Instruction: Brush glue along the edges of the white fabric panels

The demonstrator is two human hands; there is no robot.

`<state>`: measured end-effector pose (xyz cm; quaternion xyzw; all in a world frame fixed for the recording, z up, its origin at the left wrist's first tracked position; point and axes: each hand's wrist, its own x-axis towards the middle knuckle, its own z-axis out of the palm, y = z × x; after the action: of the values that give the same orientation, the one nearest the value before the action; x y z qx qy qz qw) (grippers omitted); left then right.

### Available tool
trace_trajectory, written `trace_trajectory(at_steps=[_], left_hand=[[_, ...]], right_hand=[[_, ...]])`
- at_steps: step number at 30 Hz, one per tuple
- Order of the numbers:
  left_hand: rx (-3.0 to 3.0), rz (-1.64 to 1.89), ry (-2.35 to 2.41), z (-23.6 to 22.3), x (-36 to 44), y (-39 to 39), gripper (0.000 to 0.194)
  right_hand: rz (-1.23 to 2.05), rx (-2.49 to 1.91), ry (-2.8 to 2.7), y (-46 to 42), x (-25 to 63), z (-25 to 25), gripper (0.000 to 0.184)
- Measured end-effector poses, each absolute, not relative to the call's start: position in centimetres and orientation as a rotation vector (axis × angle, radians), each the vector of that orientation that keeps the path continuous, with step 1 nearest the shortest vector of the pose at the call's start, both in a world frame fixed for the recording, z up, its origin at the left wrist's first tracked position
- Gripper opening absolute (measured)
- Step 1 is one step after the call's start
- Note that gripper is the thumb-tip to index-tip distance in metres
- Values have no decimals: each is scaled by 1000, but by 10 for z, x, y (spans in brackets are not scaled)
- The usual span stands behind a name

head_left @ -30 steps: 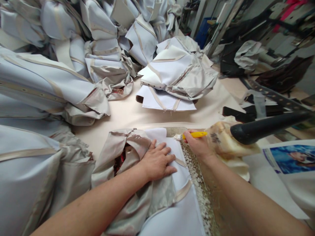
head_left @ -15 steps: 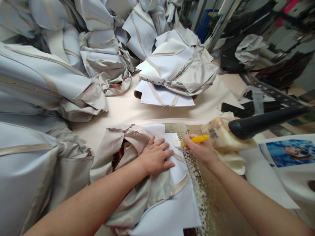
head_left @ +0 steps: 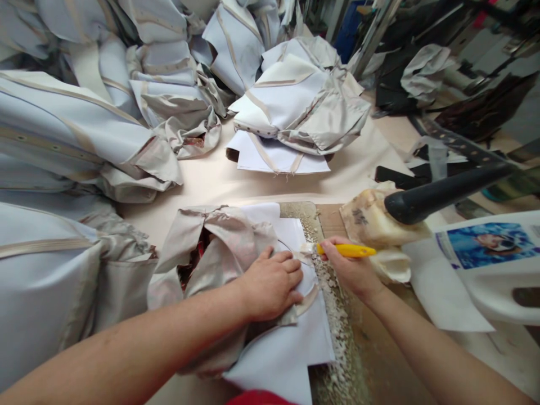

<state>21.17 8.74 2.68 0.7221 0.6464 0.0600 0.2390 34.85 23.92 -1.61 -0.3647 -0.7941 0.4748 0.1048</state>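
Observation:
My left hand [head_left: 272,281] lies flat, fingers together, pressing a white and beige fabric piece [head_left: 253,264] against the worktable. My right hand [head_left: 348,270] grips a yellow-handled brush [head_left: 343,250] whose pale tip touches the fabric's right edge beside my left fingertips. Under that edge runs a glue-crusted board [head_left: 337,326] speckled with dried white blobs.
Piles of similar white and beige fabric pieces [head_left: 295,107] crowd the left and back of the beige table [head_left: 211,185]. A glue-caked pot with a black handle [head_left: 442,191] stands right of my right hand. A white printed sheet [head_left: 481,247] lies at right.
My left hand slid back toward me and bunched the fabric; the beige lining folded over more. The brush tip moved down along the fabric edge. The camera tilted slightly.

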Motion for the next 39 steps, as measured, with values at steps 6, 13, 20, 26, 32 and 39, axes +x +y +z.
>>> trace_trajectory(at_steps=[6, 13, 20, 26, 32, 39], left_hand=[[2007, 149, 1819, 20, 219, 86, 26], [2042, 97, 1832, 15, 224, 88, 25], [1998, 76, 1813, 7, 225, 86, 32], [1963, 76, 1799, 11, 229, 87, 52], [1932, 72, 1830, 11, 232, 86, 47], [1940, 93, 1848, 9, 234, 84, 45]], right_hand=[[1579, -1221, -2364, 224, 380, -10, 29], [1435, -1201, -2255, 224, 366, -4, 28], [1610, -1263, -2292, 205, 388, 0, 29], [1564, -1363, -2149, 201, 398, 2, 27], [1675, -1387, -2188, 187, 410, 4, 29], [1562, -1366, -2142, 182, 411, -4, 30]])
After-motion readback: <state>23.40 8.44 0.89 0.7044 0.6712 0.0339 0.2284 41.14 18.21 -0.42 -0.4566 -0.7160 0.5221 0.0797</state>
